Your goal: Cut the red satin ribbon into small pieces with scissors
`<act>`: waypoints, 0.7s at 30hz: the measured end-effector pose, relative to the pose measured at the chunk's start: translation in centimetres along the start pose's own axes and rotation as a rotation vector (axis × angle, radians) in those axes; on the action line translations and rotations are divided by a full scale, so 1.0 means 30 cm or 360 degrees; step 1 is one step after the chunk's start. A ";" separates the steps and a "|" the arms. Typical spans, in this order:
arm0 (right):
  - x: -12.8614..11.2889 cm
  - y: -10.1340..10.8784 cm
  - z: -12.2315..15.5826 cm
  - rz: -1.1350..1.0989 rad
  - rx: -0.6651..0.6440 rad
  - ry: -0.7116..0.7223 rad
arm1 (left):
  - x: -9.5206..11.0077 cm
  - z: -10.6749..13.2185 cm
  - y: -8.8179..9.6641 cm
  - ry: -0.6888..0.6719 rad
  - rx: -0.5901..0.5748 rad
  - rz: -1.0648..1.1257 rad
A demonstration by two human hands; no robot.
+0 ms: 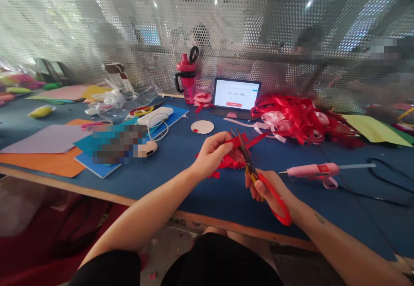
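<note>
My left hand (213, 154) pinches a red ribbon (238, 141) above the table. In my right hand (270, 189) is a pair of scissors (273, 199) with red and yellow handles. Their dark blades point up and away from me, parted around the ribbon or just beside it; I cannot tell which. From my left hand the ribbon runs right toward a tangled heap of red and pink ribbon (297, 115). Below the hands lie several short cut red ribbon pieces (231, 161), partly hidden. A white round disc (202, 127) with a small red piece on it lies beyond my left hand.
A pink glue gun (312, 170) with a black cord lies at the right. Behind stand a tablet (237, 94) showing a timer and a pink bottle (186, 79). Coloured sheets (42, 139), a white power strip (155, 116) and plastic bags lie left. A perforated metal screen (246, 31) borders the back.
</note>
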State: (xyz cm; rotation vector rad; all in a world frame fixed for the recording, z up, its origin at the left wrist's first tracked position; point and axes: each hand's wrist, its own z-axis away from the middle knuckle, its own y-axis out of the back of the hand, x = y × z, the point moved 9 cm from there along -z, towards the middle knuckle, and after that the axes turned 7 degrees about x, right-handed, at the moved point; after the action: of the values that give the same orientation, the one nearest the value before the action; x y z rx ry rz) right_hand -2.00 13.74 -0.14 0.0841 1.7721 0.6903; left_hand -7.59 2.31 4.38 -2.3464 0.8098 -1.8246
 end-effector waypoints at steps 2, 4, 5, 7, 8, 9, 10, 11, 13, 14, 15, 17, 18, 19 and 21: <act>0.001 0.001 -0.001 0.0001 -0.0004 -0.0010 | 0.002 0.000 -0.001 -0.0007 0.0000 -0.0014; 0.001 0.002 -0.002 0.0005 -0.0001 -0.0006 | 0.003 -0.001 0.000 -0.0013 0.0004 -0.0029; 0.001 0.003 -0.003 0.0006 0.0004 -0.0002 | 0.004 -0.001 0.000 -0.0020 0.0005 -0.0036; 0.002 0.003 -0.003 0.0006 0.0014 -0.0002 | 0.004 -0.001 0.000 -0.0028 0.0004 -0.0049; 0.003 0.003 -0.003 0.0005 0.0019 -0.0004 | 0.004 -0.001 0.000 -0.0031 0.0001 -0.0055; 0.003 0.003 -0.003 0.0005 0.0021 -0.0006 | 0.004 -0.001 0.000 -0.0033 -0.0002 -0.0061; 0.003 0.002 -0.003 0.0006 0.0022 -0.0009 | 0.003 -0.001 0.001 -0.0034 -0.0004 -0.0066; 0.003 0.002 -0.002 0.0008 0.0024 -0.0010 | 0.003 -0.002 0.002 -0.0033 -0.0002 -0.0071; 0.005 0.003 0.001 0.0016 0.0033 -0.0016 | 0.003 -0.003 0.005 -0.0034 0.0009 -0.0088; 0.007 0.004 0.003 0.0019 0.0042 -0.0018 | 0.002 -0.004 0.007 -0.0034 0.0019 -0.0101; 0.010 0.005 0.004 0.0018 0.0054 -0.0020 | 0.002 -0.005 0.011 -0.0036 0.0034 -0.0116; 0.018 0.006 0.007 0.0013 0.0076 -0.0033 | 0.002 -0.007 0.019 -0.0043 0.0075 -0.0151; 0.023 0.005 0.009 0.0010 0.0084 -0.0041 | 0.001 -0.008 0.023 -0.0043 0.0095 -0.0164; 0.029 0.005 0.009 0.0008 0.0094 -0.0051 | 0.000 -0.008 0.026 -0.0036 0.0111 -0.0174; 0.043 0.003 0.010 0.0008 0.0101 -0.0080 | -0.002 -0.009 0.030 -0.0020 0.0126 -0.0179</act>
State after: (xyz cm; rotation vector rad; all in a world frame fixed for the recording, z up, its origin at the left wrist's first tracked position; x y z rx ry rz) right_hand -2.18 14.45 -1.25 0.1477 1.7459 0.6304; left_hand -8.18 1.65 4.08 -2.3962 0.6035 -1.8447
